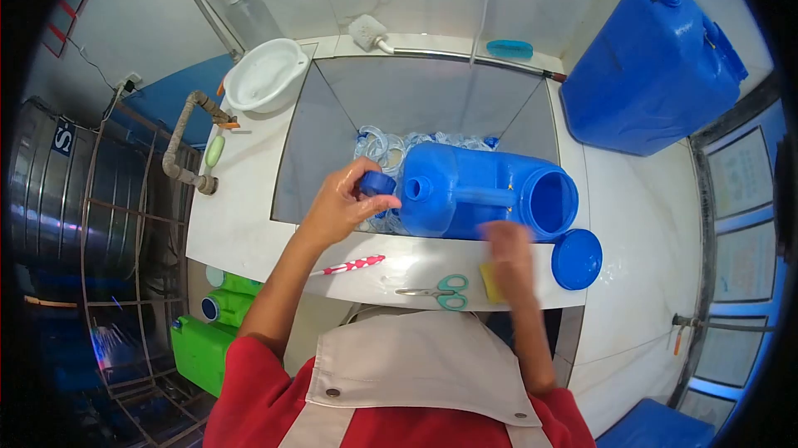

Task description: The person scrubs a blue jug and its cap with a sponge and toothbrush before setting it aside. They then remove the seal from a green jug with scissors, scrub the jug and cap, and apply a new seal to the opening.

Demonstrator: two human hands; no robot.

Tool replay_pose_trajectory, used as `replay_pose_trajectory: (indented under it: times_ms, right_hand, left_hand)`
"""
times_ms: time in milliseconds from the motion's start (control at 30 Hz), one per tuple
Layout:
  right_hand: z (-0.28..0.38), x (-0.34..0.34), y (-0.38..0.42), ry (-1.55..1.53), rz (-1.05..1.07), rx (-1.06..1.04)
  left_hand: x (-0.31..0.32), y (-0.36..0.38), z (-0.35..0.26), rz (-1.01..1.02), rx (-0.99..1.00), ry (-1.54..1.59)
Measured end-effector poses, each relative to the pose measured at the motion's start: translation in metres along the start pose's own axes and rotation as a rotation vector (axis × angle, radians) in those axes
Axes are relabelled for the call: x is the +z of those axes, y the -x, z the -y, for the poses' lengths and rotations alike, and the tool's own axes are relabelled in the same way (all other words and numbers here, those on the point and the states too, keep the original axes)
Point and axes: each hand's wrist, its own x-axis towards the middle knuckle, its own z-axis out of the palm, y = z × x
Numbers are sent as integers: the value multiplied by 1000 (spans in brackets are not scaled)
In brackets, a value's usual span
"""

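My left hand [342, 203] grips a small blue screw cap [376, 184] between thumb and fingers, just left of the jug's narrow spout. The blue plastic jug [478, 217] lies over the front edge of the sunken basin, its spout and wide round mouth both uncovered. Smeared by motion, my right hand [509, 253] is at the jug's near side, above a yellow sponge [492, 282]. A large blue lid [576, 259] lies right of the jug. On the front ledge are green-handled scissors [445, 292] and a pink-and-white toothbrush [353, 265].
Clear plastic pieces [382, 145] fill part of the basin [332, 107] behind the jug. A larger blue jerrycan [652, 74] stands at back right. A white tub [266, 74] and a tap pipe [179, 136] are on the left. A long-handled brush [440, 52] lies along the back ledge.
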Motion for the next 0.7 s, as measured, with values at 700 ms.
replay_pose_trajectory:
  times_ms: [700]
  right_hand:
    - [125,47,-63,-823,265,-147]
  left_hand:
    - [-9,27,-22,-45,-111,206]
